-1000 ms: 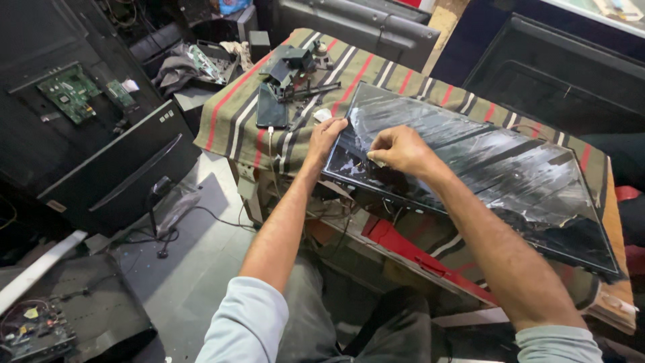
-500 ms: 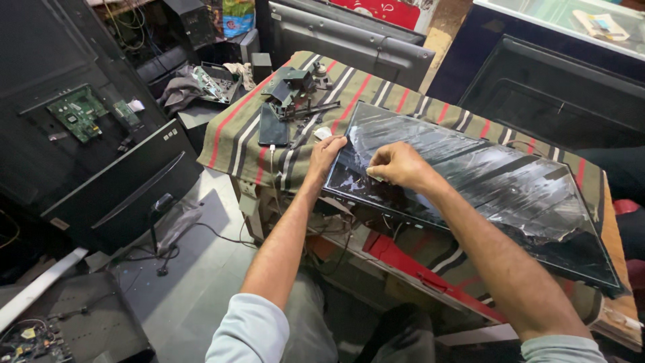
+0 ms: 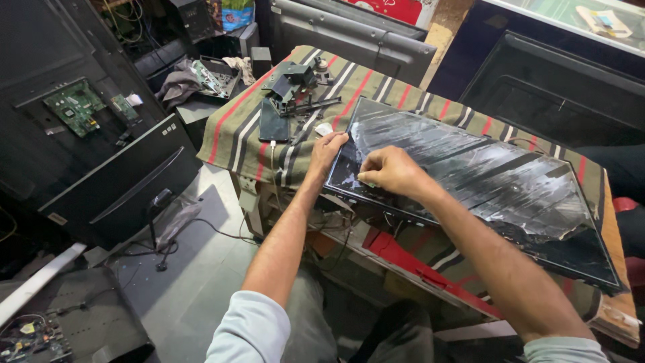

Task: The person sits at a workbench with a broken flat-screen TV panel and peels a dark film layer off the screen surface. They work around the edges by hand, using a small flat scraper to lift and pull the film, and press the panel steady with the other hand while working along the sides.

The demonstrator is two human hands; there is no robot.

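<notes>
Pinching the glossy film point(image 3: 470, 168) at the near-left corner of the dark screen panel point(image 3: 591, 259), your right hand point(image 3: 393, 171) has its fingers pressed together on it. Left hand point(image 3: 327, 149), fingers flat, steadies that corner on the striped desk point(image 3: 235, 128). Keep the pull low, slow.

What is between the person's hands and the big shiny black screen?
Nothing visible. The left hand rests on the near-left edge of the flat display panel, and the right hand presses its fingertips on the panel's glossy film close by. The tools and phone lie off to the side.
</notes>
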